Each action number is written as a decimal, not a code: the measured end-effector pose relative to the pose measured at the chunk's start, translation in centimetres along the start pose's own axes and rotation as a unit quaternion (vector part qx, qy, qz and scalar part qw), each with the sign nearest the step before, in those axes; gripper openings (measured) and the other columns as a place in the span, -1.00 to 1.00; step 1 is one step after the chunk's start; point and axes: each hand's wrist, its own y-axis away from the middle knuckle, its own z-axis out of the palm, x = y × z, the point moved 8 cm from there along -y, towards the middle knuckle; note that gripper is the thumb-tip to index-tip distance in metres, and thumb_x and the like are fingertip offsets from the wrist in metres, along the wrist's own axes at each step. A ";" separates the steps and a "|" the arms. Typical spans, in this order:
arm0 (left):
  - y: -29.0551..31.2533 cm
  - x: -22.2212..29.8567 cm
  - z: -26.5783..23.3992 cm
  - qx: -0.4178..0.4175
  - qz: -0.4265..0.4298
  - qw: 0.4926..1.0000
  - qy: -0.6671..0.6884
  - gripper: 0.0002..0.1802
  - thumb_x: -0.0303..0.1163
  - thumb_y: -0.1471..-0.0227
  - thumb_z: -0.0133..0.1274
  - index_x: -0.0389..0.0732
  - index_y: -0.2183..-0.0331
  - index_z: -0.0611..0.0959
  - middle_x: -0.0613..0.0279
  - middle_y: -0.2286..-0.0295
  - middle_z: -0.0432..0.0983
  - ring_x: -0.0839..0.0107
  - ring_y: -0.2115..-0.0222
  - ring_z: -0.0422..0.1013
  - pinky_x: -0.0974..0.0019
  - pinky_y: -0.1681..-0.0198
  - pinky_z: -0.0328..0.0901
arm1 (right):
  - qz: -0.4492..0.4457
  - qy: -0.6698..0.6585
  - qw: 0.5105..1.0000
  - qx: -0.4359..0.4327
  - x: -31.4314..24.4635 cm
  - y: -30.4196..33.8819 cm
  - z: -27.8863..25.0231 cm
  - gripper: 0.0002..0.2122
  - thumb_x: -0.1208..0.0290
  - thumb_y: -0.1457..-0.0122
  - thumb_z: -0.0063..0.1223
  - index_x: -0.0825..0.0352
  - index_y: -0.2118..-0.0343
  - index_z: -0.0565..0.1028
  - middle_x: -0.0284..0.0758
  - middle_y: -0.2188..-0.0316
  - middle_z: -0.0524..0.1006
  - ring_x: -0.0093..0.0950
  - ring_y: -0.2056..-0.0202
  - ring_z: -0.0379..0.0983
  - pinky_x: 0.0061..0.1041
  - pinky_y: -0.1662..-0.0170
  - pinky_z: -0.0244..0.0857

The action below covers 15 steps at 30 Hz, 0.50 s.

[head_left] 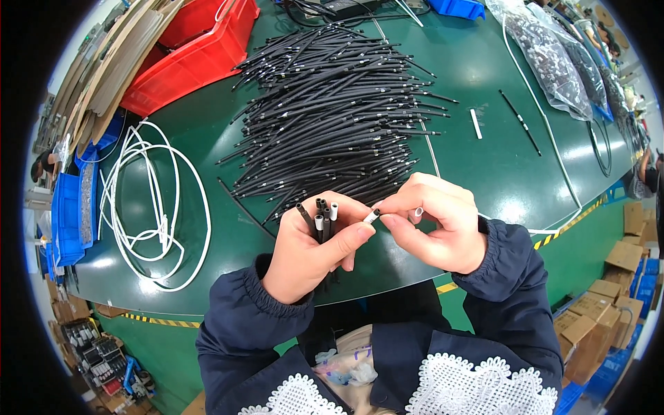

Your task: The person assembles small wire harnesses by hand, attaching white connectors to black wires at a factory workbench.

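My left hand (311, 249) is closed round a small bundle of thin black tubes (324, 207), several of them tipped with short white sleeves. Between its thumb and forefinger lies one more black tube end with a white sleeve (372, 216) on it. The thumb and forefinger of my right hand (439, 225) pinch at that tip, touching it. A separate short white tube piece (416, 214) sticks out between the right hand's fingers. Just beyond both hands, a large pile of black tubes (339, 117) lies across the table, many with white bands near their ends.
On the green table (470, 180), a white hose coil (173, 207) lies left, with a red bin (187, 69) behind it. A loose white piece (476, 124) and a single black tube (520, 122) lie right. Clear bags (546, 55) of small parts sit far right.
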 end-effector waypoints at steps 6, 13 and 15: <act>-0.1 -0.2 0.0 -0.004 -0.006 1.000 0.012 -0.86 -0.49 -0.03 0.15 -0.30 0.31 0.59 0.34 0.57 0.46 0.66 0.69 0.31 0.60 0.67 0.13 | -0.007 0.007 1.000 0.014 -0.1 0.0 -0.2 -0.87 0.62 0.09 0.14 0.34 0.42 0.55 -0.37 0.57 0.50 -0.55 0.60 0.37 -0.61 0.59 0.20; -0.2 -0.5 -0.2 0.004 -0.019 0.999 0.033 -0.86 -0.52 -0.01 0.15 -0.30 0.31 0.59 0.31 0.57 0.47 0.66 0.71 0.31 0.59 0.70 0.10 | -0.025 0.004 1.000 0.017 0.0 0.0 -0.2 -0.88 0.62 0.09 0.16 0.35 0.42 0.54 -0.35 0.57 0.49 -0.51 0.60 0.36 -0.57 0.59 0.18; -0.2 -0.4 -0.3 0.005 -0.018 0.999 0.035 -0.86 -0.52 0.00 0.16 -0.30 0.32 0.60 0.31 0.57 0.47 0.66 0.71 0.31 0.59 0.70 0.10 | -0.023 0.011 1.000 0.012 0.1 0.0 -0.1 -0.88 0.62 0.09 0.17 0.35 0.43 0.54 -0.35 0.57 0.49 -0.50 0.60 0.37 -0.56 0.59 0.19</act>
